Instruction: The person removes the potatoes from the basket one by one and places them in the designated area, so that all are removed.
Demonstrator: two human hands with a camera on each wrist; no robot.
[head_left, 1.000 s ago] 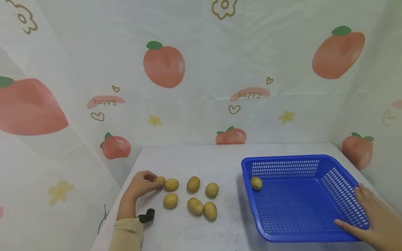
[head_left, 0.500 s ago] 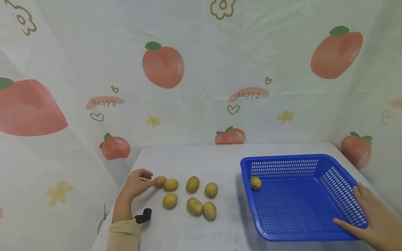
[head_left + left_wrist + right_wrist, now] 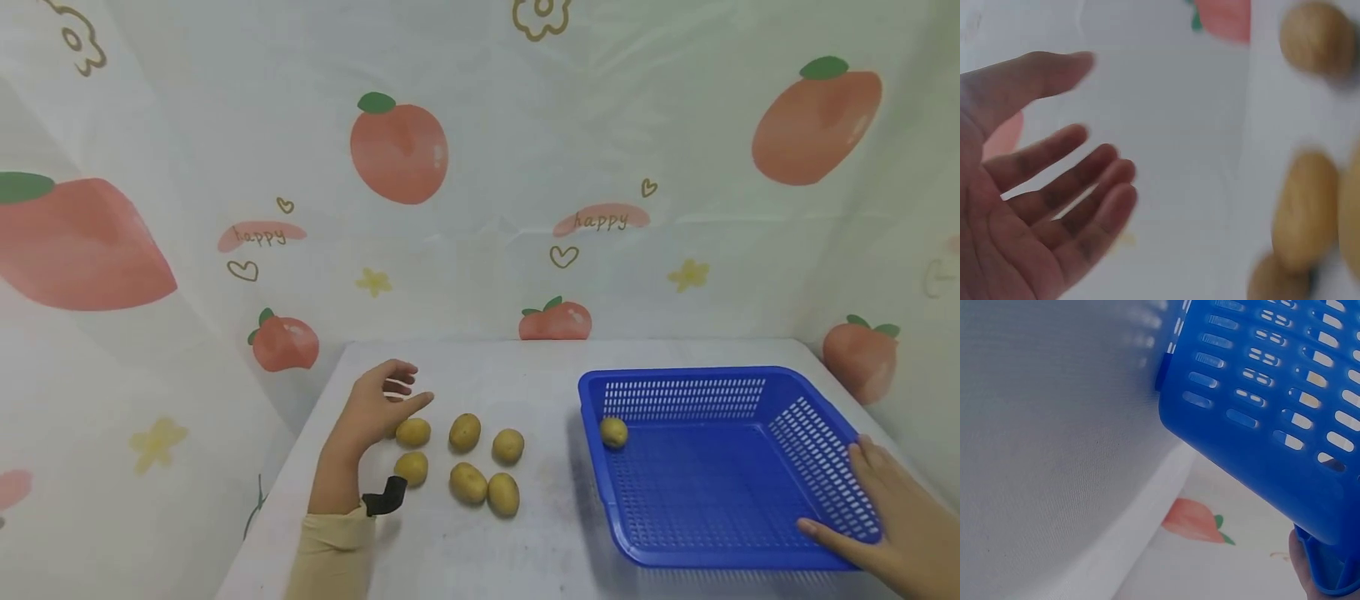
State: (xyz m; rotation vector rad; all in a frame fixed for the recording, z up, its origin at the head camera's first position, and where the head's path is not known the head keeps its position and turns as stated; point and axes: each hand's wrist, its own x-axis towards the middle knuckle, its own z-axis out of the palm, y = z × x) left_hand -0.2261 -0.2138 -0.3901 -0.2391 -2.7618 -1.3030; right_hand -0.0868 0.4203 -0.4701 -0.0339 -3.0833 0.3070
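Observation:
My left hand (image 3: 381,408) hovers above the left end of a group of yellow potatoes (image 3: 468,483), with nothing in its grasp. Its fingers are relaxed and apart, and the thumb (image 3: 1054,74) stands clear of them in the left wrist view. A potato at the far left is mostly hidden behind this hand. At the right, my right hand (image 3: 892,517) holds the right rim of a blue plastic basket (image 3: 596,467), the thumb reaching over its front corner. In the right wrist view a fingertip (image 3: 1298,553) shows beside the rim. Inside the basket one potato (image 3: 613,432) lies against the left wall.
The white tabletop (image 3: 543,533) carries the potatoes left of the basket. A white curtain (image 3: 480,275) printed with peaches hangs behind and at both sides. A small black device (image 3: 386,497) is strapped to the left wrist.
My left hand has let go of the leftmost potato, then lifted and moved right and away from me. That potato stays on the table. The right hand keeps its place on the basket.

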